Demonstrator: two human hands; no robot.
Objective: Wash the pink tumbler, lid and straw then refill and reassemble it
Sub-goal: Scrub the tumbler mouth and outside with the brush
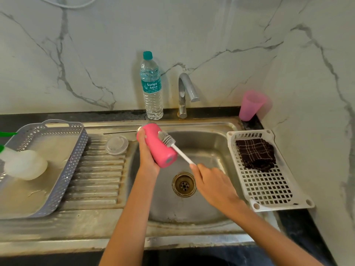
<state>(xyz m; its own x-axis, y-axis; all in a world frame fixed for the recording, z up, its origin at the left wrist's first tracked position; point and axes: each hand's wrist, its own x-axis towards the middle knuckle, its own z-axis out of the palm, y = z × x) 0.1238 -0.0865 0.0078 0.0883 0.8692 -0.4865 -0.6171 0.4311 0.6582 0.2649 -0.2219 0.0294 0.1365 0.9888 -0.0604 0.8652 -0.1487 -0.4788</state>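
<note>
Nearest us is the steel sink basin [192,212], with its drain [184,184] uncovered and nothing lying in it. Over it our right hand [211,181] is closed around the near end of the bottle brush [173,145]. The brush's white handle runs away to the far left, and its bristle head touches the right outer side of the pink tumbler [157,148]. Our left hand [147,156] wraps the tumbler from the left and holds it above the basin's left edge. The tumbler's long axis is tilted, with the base toward us and to the right and the open mouth pointing far and left. To scrub inside, we judge the brush must come round to that far mouth, or the tumbler must be turned toward the right hand. On the near left a grey perforated basket [69,169] holds a pale spray bottle [25,166] on its side. The clear lid [116,145] lies flat on the drainboard just left of the tumbler, and the metal straw [120,132] lies beyond it. On the right a white slotted tray [269,189] carries a dark checked cloth [255,153]. Farthest off stand a capped water bottle [151,89], nearly full, the tap [185,93], and an upturned pink cup [250,105].
</note>
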